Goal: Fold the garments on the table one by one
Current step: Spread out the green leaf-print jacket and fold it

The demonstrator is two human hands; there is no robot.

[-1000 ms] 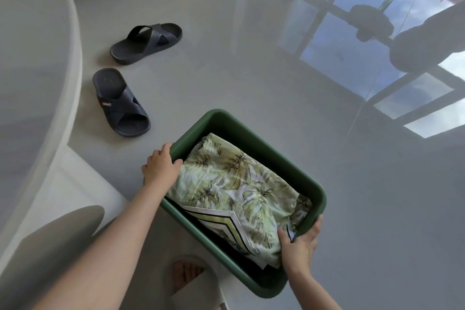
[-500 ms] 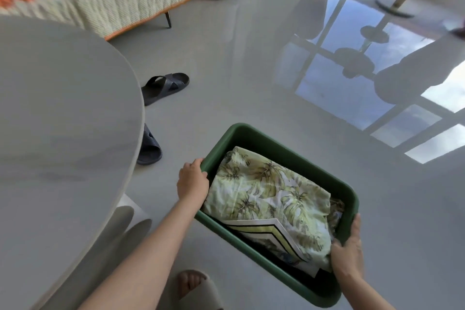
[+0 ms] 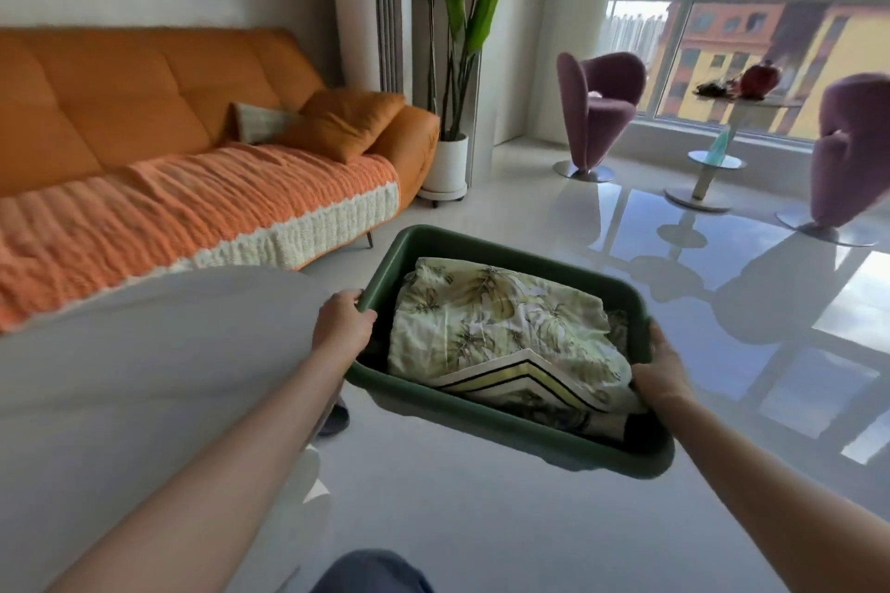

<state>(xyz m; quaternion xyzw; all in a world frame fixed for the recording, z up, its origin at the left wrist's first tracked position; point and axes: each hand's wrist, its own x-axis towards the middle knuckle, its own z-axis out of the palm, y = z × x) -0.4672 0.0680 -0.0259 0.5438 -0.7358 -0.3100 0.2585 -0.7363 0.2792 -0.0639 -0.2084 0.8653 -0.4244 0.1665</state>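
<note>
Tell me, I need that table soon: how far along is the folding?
Done: nothing visibly; the leaf-print garment lies rumpled in the green tub. In hand: left hand and right hand grip the tub's rims beside the grey table. Left: getting the garments onto the table, then all the folding.

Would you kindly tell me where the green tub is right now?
In the head view the green tub is centre-right, held between the left hand and right hand, beside the grey table.

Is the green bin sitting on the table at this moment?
No, the left hand and right hand grip the green bin by its opposite rims, holding it above the floor beside the table.
</note>
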